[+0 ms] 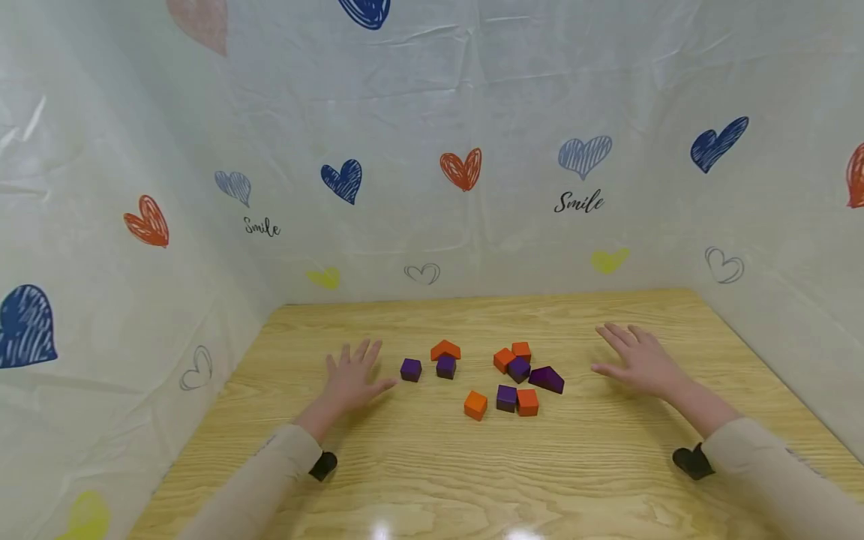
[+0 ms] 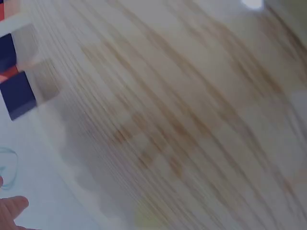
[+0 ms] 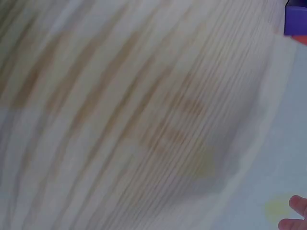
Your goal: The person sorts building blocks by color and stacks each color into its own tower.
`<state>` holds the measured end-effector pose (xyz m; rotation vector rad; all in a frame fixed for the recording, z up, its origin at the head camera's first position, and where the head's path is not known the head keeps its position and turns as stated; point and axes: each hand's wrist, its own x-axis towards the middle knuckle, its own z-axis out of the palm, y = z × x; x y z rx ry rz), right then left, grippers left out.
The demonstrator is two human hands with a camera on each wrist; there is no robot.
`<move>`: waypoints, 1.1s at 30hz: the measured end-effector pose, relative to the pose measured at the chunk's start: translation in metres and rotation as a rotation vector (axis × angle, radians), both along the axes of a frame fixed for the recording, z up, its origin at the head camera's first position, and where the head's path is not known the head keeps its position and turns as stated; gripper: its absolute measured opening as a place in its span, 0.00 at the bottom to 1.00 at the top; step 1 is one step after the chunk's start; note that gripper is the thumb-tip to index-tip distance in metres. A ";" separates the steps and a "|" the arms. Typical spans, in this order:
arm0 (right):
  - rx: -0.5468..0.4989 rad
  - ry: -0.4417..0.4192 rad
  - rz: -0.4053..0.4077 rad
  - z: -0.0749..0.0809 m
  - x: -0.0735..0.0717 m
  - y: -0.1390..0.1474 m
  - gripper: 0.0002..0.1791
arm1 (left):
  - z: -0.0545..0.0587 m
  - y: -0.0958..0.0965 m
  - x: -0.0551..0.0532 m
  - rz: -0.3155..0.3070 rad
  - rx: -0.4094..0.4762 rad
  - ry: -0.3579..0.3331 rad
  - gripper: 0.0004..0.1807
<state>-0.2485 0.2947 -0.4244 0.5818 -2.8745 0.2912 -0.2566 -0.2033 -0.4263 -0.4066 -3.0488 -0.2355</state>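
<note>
On the wooden table my left hand [image 1: 351, 381] has its fingers spread, beside a purple cube [image 1: 410, 370]. My right hand [image 1: 637, 361], fingers also extended, is to the right of a purple wedge-shaped block [image 1: 547, 379]. Between the hands lie an orange triangular block [image 1: 445, 349] with a purple cube [image 1: 445, 367] in front, and a cluster of two orange cubes [image 1: 503, 360] and a purple cube [image 1: 518, 370]. Nearer me are an orange cube [image 1: 475, 406] and a purple cube [image 1: 506, 398] against a red-orange cube [image 1: 528, 403]. Fingertips [image 2: 17, 206] show at the left wrist view's corner.
The table [image 1: 418, 472] has pale wood grain. White sheeting [image 1: 513, 97] printed with hearts and "Smile" hangs behind it and along both sides. A black strap piece [image 1: 324, 466] sits under the left cuff, another [image 1: 693, 462] under the right.
</note>
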 end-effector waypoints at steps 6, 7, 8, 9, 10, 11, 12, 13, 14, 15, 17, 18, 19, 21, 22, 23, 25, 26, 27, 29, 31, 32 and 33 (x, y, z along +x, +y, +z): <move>-0.063 0.040 0.050 0.003 0.005 -0.033 0.40 | 0.007 0.028 0.009 -0.040 0.080 0.044 0.42; -0.070 0.037 0.057 0.005 0.007 -0.039 0.40 | 0.007 0.033 0.010 -0.042 0.088 0.053 0.41; -0.074 0.039 0.066 0.006 0.008 -0.045 0.39 | 0.008 0.038 0.012 -0.048 0.105 0.064 0.40; -0.073 0.032 0.072 0.007 0.009 -0.051 0.39 | 0.009 0.043 0.014 -0.054 0.113 0.071 0.39; -0.074 0.032 0.082 0.007 0.010 -0.056 0.39 | 0.009 0.047 0.016 -0.064 0.120 0.080 0.38; -0.076 0.030 0.091 0.008 0.011 -0.062 0.39 | 0.009 0.052 0.017 -0.074 0.127 0.084 0.37; -0.077 0.024 0.096 0.008 0.012 -0.067 0.38 | 0.009 0.055 0.018 -0.087 0.138 0.088 0.36; -0.080 0.022 0.102 0.008 0.013 -0.072 0.38 | 0.009 0.059 0.019 -0.105 0.160 0.087 0.35; -0.083 0.020 0.107 0.009 0.014 -0.078 0.38 | 0.009 0.062 0.021 -0.124 0.189 0.077 0.34; -0.085 0.018 0.110 0.008 0.015 -0.083 0.38 | 0.008 0.065 0.022 -0.142 0.218 0.059 0.33; -0.093 0.016 0.126 0.009 0.017 -0.093 0.36 | 0.007 0.071 0.023 -0.173 0.280 0.006 0.32; -0.092 0.017 0.134 0.009 0.018 -0.099 0.35 | 0.006 0.074 0.023 -0.185 0.310 -0.025 0.31; -0.094 0.020 0.143 0.009 0.019 -0.104 0.33 | 0.006 0.076 0.024 -0.196 0.339 -0.057 0.31; -0.100 0.021 0.167 0.009 0.021 -0.114 0.31 | 0.004 0.081 0.024 -0.217 0.377 -0.116 0.31; -0.102 0.020 0.179 0.009 0.022 -0.119 0.29 | 0.003 0.084 0.024 -0.231 0.398 -0.144 0.30; -0.103 0.016 0.187 0.009 0.023 -0.124 0.29 | 0.003 0.086 0.024 -0.244 0.411 -0.168 0.30; -0.103 0.001 0.204 0.009 0.025 -0.134 0.28 | 0.001 0.091 0.024 -0.279 0.441 -0.199 0.30; -0.102 -0.005 0.215 0.008 0.025 -0.139 0.27 | 0.000 0.093 0.023 -0.294 0.452 -0.218 0.30; -0.094 -0.005 0.226 0.007 0.026 -0.143 0.26 | 0.000 0.095 0.023 -0.309 0.461 -0.230 0.29; -0.087 -0.002 0.252 0.005 0.026 -0.153 0.24 | -0.001 0.099 0.022 -0.329 0.467 -0.249 0.28; -0.083 0.012 0.280 0.003 0.027 -0.161 0.22 | -0.003 0.102 0.022 -0.344 0.463 -0.270 0.28; -0.077 0.025 0.296 0.002 0.027 -0.164 0.21 | -0.004 0.104 0.022 -0.350 0.455 -0.274 0.27; -0.074 0.033 0.308 0.001 0.027 -0.167 0.21 | -0.005 0.105 0.021 -0.360 0.449 -0.273 0.27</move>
